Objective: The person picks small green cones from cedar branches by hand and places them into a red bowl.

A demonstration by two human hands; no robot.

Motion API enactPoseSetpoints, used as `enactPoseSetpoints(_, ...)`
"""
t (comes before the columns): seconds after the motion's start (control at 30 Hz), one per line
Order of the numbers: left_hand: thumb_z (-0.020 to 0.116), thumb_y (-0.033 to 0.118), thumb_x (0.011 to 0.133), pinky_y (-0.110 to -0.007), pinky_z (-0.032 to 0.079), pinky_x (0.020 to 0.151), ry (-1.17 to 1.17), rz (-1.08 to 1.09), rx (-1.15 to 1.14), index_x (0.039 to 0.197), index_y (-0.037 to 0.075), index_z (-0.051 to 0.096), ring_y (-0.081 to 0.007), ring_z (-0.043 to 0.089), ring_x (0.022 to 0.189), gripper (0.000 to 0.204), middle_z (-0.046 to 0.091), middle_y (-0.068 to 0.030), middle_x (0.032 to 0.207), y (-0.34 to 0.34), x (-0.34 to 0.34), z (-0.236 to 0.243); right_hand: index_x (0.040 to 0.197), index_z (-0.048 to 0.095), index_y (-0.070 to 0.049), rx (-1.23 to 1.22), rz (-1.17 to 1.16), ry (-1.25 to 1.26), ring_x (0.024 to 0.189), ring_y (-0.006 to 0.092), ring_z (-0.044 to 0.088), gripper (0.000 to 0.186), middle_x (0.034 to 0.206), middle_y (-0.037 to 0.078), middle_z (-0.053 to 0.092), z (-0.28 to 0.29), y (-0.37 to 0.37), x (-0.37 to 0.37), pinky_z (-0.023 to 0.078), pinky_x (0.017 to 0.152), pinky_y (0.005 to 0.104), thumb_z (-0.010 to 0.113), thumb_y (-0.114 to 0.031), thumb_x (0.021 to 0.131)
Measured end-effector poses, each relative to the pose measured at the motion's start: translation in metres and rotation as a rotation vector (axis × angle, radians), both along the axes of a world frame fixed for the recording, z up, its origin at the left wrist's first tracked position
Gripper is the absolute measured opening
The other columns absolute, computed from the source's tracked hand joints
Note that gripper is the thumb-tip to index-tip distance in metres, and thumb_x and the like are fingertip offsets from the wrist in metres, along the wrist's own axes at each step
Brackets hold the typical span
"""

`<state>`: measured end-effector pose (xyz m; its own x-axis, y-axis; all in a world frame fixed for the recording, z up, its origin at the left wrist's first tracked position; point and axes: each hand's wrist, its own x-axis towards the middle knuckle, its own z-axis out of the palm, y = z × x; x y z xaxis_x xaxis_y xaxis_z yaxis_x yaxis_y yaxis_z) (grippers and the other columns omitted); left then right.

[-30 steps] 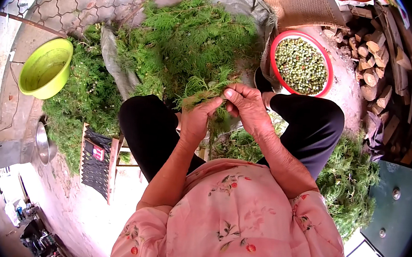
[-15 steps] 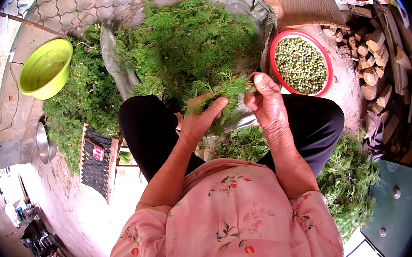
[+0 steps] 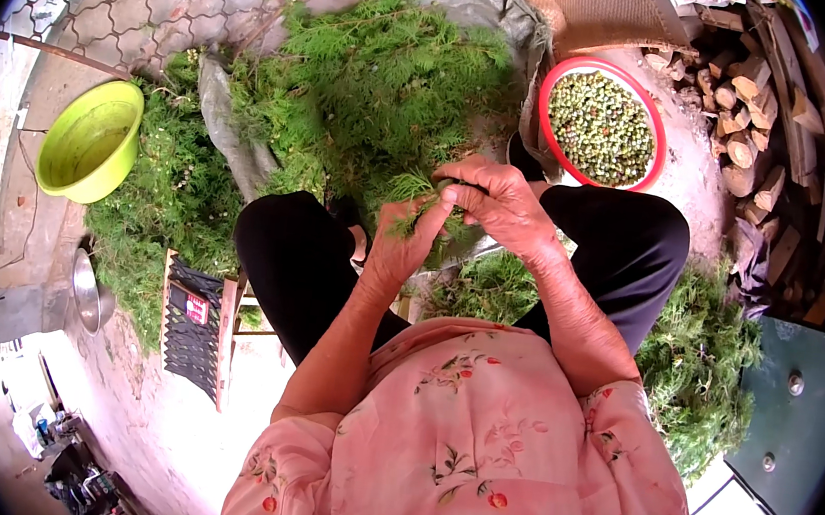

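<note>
Between my knees, my left hand (image 3: 408,239) is closed round a small green evergreen sprig (image 3: 409,195), its feathery tips poking out past the thumb. My right hand (image 3: 500,204) meets it there, thumb and fingers pinched together at the sprig's right end; what exactly lies in that pinch is hidden. Just beyond both hands spreads a heap of cut evergreen branches (image 3: 382,73) on a grey sheet (image 3: 226,117). To the right of it stands a red-rimmed basin (image 3: 546,106) holding many small round green cones (image 3: 602,129).
A lime-green tub (image 3: 93,139) sits at the left, with more branches (image 3: 152,200) beside it. A small folding chair (image 3: 194,325) and a metal bowl (image 3: 87,292) are nearer. Firewood (image 3: 743,121) is stacked at the far right, above a dark green panel (image 3: 785,397). More greenery (image 3: 696,378) lies by my right knee.
My right hand has come left and slightly down, from holding apart near the basin to touching the sprig at my left hand. The left hand has hardly moved.
</note>
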<state>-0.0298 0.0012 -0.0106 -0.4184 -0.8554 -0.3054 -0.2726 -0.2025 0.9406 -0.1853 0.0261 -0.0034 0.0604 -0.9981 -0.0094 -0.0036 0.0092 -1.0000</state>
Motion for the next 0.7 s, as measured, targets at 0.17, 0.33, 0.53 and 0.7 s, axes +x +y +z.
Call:
enactPoseSetpoints(0.17, 0.053, 0.021, 0.084, -0.028, 0.033, 0.047, -0.196, 0.086, -1.106, 0.078, 0.005, 0.058, -0.0139, 0.043, 0.048, 0.018, 0.047, -0.0011, 0.056, -0.005, 0.012, -0.057, 0.091, 0.060, 0.001, -0.292, -0.226, 0.313, 0.072, 0.0167, 0.057, 0.018, 0.082, 0.009, 0.058, -0.009, -0.001, 0.018, 0.046, 0.063, 0.0257, 0.063, -0.002, 0.074)
enactPoseSetpoints(0.33, 0.052, 0.011, 0.082, -0.028, 0.035, 0.053, -0.231, -0.138, -0.556, 0.081, 0.005, 0.059, -0.0201, 0.047, 0.053, 0.010, 0.050, -0.0070, 0.064, -0.006, 0.003, -0.034, 0.089, 0.060, 0.000, -0.323, -0.386, 0.457, 0.075, 0.0268, 0.057, 0.020, 0.081, 0.013, 0.058, -0.014, 0.005, 0.028, 0.046, 0.066, 0.0293, 0.062, 0.003, 0.070)
enactPoseSetpoints(0.53, 0.058, 0.017, 0.079, -0.030, 0.032, 0.047, 0.040, 0.202, -0.175, 0.063, -0.003, 0.052, -0.0097, 0.035, 0.050, 0.027, 0.043, -0.0011, 0.051, 0.003, -0.006, -0.014, 0.091, 0.057, 0.000, 0.155, -0.673, -0.090, 0.061, 0.0161, 0.057, 0.016, 0.075, 0.006, 0.058, -0.026, -0.004, -0.006, 0.044, 0.049, 0.0252, 0.058, 0.003, 0.075)
enactPoseSetpoints(0.7, 0.061, 0.033, 0.082, -0.020, 0.039, 0.052, 0.062, 0.208, 0.004, 0.094, 0.000, 0.059, -0.0056, 0.046, 0.056, 0.035, 0.053, 0.0023, 0.069, -0.002, -0.005, -0.003, 0.092, 0.053, -0.001, 0.423, -0.778, -0.929, 0.060, 0.0172, 0.053, 0.011, 0.073, 0.006, 0.055, -0.067, 0.000, -0.056, 0.044, 0.050, 0.0280, 0.052, -0.005, 0.082)
